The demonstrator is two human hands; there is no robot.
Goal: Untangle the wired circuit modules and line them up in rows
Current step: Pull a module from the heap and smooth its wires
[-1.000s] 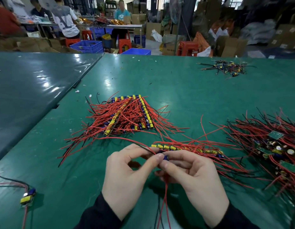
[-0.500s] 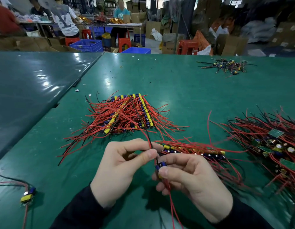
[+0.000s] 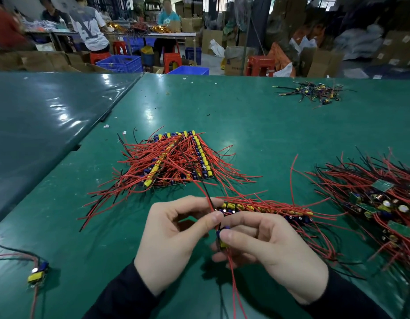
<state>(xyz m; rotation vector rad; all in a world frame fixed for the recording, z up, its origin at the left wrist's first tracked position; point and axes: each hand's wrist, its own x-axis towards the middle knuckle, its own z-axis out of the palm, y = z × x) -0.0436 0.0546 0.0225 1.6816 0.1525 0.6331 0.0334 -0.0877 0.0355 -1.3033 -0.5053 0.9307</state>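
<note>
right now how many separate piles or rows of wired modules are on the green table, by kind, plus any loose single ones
Lined-up groups: 2, the stacked rows and the single row beyond the hands.
Tangled heaps: 2, the big heap at right and the small far heap.
Loose single modules: 2, one at the left edge and one held by the right hand.
Total: 6

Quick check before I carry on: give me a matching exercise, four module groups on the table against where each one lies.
Things:
1. tangled pile
2. stacked rows
3. lone module
4. small dark-wired heap

Places:
A. far right corner of the table
B. near left edge
C. middle of the table, beyond the hands
D. right side, near edge of view

Pairs: 1-D, 2-C, 3-B, 4-A
</note>
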